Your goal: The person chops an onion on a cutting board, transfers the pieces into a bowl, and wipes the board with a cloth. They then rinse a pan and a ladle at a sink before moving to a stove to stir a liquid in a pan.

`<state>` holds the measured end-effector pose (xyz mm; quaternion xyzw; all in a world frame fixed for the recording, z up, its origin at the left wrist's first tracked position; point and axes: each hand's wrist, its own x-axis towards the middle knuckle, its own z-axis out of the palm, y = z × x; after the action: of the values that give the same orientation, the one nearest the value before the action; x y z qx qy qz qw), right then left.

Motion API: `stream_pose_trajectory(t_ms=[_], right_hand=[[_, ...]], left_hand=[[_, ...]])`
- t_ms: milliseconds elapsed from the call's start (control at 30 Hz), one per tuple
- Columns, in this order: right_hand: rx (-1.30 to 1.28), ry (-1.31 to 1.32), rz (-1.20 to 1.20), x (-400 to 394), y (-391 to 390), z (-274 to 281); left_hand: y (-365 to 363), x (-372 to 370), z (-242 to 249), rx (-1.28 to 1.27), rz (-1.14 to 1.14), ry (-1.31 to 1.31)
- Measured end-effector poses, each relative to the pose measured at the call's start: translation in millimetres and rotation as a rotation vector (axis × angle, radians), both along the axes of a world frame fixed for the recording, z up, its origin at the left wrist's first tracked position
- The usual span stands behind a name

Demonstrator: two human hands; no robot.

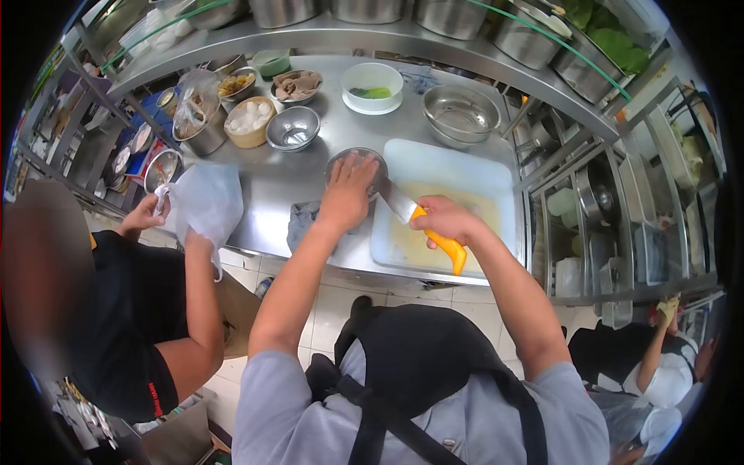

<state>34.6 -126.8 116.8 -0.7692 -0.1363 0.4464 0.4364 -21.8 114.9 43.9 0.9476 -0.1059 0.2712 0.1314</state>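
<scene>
Fig. — Prep bench, head view. Small steel bowl (355, 164) sits at frame centre, touching the left edge of the white cutting board (453, 174); its contents are hidden by the hand on top. Left hand (349, 194) lies palm-down over the bowl, fingers spread across the rim, closed on nothing else that shows. Right hand (443, 219) is wrapped tight round the orange handle of the knife (418, 221), just right of the bowl; blade points up-left, its tip at or just under the bowl's rim, whether touching can't be told.

Progress (judged): board carries only a pale yellowish smear, no pieces left on it, so cutting looks done & transfer into the bowl appears under way or finishing; bowl not yet moved off.

Outward: grey cloth (301, 221) lies w/ one edge under the left wrist, on the steel counter (271, 186). Upper centre: empty steel basin (461, 112), white bowl w/ greens (373, 85). Upper left: several bowls of ingredients (249, 120). Left of frame: a co-worker's hand (143, 213) holds a clear plastic bag (203, 203).
</scene>
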Motion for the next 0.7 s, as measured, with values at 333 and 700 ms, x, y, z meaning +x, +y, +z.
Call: stream_pose_trajectory(t_ms=[333,700], right_hand=[[0.196,0.272,-0.018,5.4,-28.8,38.6],[-0.227,-0.181,-0.193,-93.0,-158.6,14.8]], left_hand=[[5.7,12.1,11.4,0.020,-0.031,0.221],[-22.6,18.8,16.8,-0.417,0.002,0.263]])
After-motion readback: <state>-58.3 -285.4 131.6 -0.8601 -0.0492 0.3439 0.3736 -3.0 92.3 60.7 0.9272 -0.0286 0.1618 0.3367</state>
